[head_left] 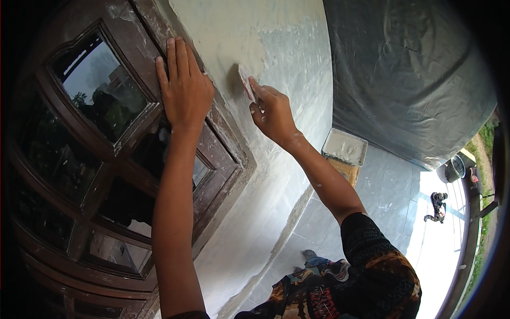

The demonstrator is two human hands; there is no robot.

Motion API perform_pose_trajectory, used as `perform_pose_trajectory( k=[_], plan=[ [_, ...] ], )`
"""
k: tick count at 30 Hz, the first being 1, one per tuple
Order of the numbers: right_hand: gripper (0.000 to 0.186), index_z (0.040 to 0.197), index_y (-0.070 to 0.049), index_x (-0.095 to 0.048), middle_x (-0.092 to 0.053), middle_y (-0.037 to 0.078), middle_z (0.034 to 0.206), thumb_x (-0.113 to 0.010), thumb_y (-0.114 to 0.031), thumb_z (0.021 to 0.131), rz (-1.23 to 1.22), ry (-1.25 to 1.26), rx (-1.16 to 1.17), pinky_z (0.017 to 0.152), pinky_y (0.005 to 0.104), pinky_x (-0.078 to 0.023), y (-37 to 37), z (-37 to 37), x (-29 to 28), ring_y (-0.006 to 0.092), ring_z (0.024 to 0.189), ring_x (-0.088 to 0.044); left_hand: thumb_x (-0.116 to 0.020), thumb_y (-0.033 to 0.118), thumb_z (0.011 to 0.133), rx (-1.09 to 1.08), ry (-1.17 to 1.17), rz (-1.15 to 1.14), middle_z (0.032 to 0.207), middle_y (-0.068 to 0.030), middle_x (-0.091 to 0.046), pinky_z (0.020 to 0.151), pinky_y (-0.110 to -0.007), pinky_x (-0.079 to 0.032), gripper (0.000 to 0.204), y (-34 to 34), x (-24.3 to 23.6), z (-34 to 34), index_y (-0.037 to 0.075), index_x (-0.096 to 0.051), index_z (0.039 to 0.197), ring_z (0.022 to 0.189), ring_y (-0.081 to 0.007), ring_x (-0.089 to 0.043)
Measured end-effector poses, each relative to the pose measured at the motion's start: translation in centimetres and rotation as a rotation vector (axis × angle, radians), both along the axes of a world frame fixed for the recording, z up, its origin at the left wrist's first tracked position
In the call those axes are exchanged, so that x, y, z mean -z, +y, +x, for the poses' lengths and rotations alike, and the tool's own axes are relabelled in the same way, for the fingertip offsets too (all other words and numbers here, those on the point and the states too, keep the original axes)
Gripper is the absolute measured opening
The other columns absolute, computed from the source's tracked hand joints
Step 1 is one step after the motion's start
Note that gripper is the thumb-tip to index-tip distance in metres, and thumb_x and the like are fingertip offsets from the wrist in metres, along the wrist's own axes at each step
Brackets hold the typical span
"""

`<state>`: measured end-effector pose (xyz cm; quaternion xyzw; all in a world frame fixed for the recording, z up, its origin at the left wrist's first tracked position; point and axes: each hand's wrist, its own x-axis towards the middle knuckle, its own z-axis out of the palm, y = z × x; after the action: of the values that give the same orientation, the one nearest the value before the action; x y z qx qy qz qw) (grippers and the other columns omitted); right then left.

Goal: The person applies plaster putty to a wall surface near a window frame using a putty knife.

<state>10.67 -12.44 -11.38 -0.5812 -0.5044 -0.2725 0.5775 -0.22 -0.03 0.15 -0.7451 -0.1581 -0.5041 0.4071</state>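
My left hand (184, 87) lies flat on the brown wooden window frame (151, 24), its fingers stretched out along the edge beside the wall. To its right, my right hand (273, 112) pinches a small flat putty scraper (246, 80), smeared white with some red showing. The scraper is against or very close to the wall (292, 58); which of the two I cannot tell. Part of it is hidden by my fingers. Cream coating covers the wall's upper left, and patchy grey-white shows elsewhere.
A shallow tray (364, 155) of whitish putty rests on a wooden box (346, 173) by the wall's foot. A dark plastic sheet (404, 74) hangs at the right. Beyond the grey tiled floor (380, 196) stand a dark bucket (455, 169) and a small dark object (438, 206).
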Motion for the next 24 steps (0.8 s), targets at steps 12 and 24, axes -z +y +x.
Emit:
perform_pose_trajectory(
  k=[12, 24],
  plan=[
    [0.059, 0.132, 0.008, -0.052, -0.064, 0.020, 0.088, -0.063, 0.004, 0.075, 0.001, -0.086, 0.259, 0.079, 0.0429, -0.051, 3.7, 5.8, -1.5, 0.0367, 0.084, -0.062, -0.050, 0.016, 0.089, 0.009, 0.010, -0.019, 0.153, -0.0109, -0.039, 0.119, -0.049, -0.025, 0.056, 0.1, 0.2, -0.2, -0.003, -0.043, 0.142, 0.148, -0.0233, -0.028],
    [0.055, 0.131, 0.006, -0.054, -0.065, 0.020, 0.095, -0.060, 0.001, 0.076, 0.047, -0.180, 0.316, 0.081, 0.0442, -0.051, 3.5, 8.3, -4.6, 0.0355, 0.090, -0.063, -0.050, 0.015, 0.089, 0.026, 0.013, -0.005, 0.152, -0.0115, -0.039, 0.119, -0.049, -0.025, 0.056, 0.0, 0.2, 0.3, -0.003, -0.043, 0.141, 0.148, -0.0235, -0.028]
  ],
)
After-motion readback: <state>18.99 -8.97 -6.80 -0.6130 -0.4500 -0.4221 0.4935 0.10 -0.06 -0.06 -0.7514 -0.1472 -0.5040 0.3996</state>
